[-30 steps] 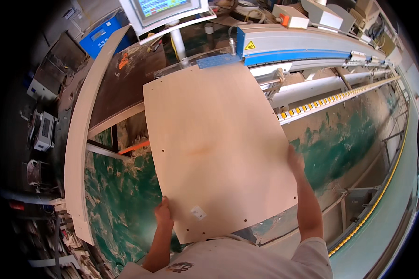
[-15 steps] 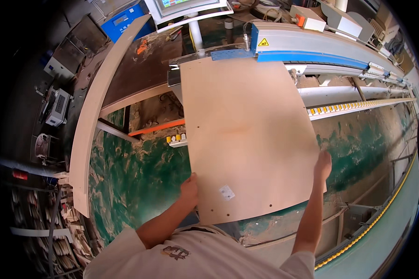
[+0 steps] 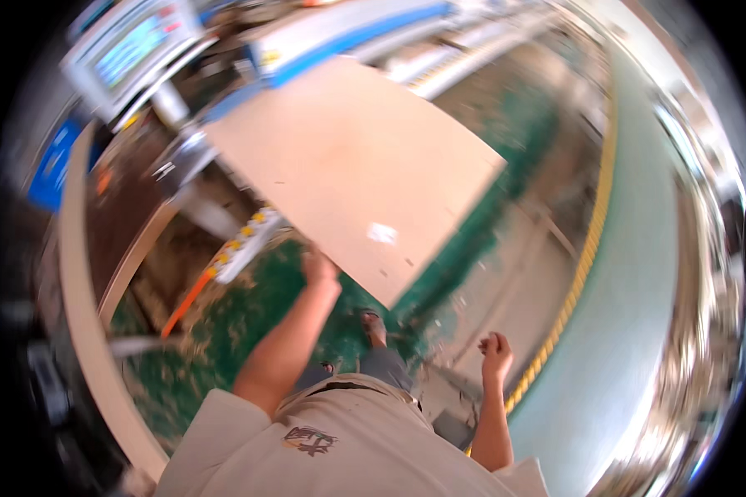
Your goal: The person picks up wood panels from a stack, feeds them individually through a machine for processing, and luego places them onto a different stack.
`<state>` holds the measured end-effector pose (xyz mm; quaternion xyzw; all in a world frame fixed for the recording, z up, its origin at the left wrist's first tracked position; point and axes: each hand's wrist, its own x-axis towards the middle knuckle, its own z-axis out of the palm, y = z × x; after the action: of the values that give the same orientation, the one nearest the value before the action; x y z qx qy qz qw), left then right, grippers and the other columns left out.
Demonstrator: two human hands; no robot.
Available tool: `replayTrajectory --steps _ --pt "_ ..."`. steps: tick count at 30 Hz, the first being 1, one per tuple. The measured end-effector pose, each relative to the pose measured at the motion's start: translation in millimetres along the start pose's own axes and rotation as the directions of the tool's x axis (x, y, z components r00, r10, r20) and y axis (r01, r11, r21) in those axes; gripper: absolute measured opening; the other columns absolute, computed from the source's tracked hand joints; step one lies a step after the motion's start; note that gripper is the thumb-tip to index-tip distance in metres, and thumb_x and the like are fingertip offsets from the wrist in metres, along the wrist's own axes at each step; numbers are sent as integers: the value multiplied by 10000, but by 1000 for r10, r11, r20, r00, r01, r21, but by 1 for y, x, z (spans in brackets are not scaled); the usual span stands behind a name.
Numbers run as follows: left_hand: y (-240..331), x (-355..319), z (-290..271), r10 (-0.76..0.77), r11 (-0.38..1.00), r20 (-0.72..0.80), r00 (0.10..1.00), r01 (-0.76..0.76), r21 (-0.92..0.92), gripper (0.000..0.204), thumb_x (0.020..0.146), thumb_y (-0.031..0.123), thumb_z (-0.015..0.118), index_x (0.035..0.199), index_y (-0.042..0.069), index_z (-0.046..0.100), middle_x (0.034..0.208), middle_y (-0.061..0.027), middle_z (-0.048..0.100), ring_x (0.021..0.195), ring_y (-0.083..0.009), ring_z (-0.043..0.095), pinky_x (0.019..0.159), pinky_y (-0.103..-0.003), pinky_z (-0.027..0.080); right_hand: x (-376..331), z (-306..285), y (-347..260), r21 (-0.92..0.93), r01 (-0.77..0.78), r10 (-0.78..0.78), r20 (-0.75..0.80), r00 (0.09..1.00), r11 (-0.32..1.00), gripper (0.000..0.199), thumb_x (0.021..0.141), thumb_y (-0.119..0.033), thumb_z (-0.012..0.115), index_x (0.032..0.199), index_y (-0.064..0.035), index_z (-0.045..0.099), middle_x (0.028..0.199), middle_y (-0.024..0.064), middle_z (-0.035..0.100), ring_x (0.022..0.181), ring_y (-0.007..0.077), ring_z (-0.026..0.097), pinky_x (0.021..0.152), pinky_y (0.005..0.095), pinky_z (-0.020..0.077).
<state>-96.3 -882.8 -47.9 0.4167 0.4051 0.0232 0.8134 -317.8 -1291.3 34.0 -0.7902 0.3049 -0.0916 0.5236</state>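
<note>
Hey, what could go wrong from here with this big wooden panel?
The panel could swing or tip: only the left hand is at its edge, while the right hand is off it, and its near end juts out past the machine.

If it slipped, its near corner might strike the foot, which shows close to that corner.

The left hand might get pinched against the yellow-topped rail near it.
</note>
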Motion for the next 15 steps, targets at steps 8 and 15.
replayTrajectory --steps 8,15 --pt "-62 -99 -86 -431 887 468 771 268 376 565 951 533 638 1193 25 582 999 -41 641 915 -193 640 868 -386 540 -350 -77 93 376 -95 294 -515 805 922 250 1013 -191 586 1065 44 654 818 58 689 727 122 666 673 279 556" --pt "-139 -288 -277 -810 302 527 259 -586 752 353 917 169 731 1216 31 606 1047 -66 685 821 -115 627 741 -283 547 -630 -71 123 367 -278 454 -797 398 888 278 982 -259 637 1006 12 698 771 68 706 698 120 666 661 282 526"
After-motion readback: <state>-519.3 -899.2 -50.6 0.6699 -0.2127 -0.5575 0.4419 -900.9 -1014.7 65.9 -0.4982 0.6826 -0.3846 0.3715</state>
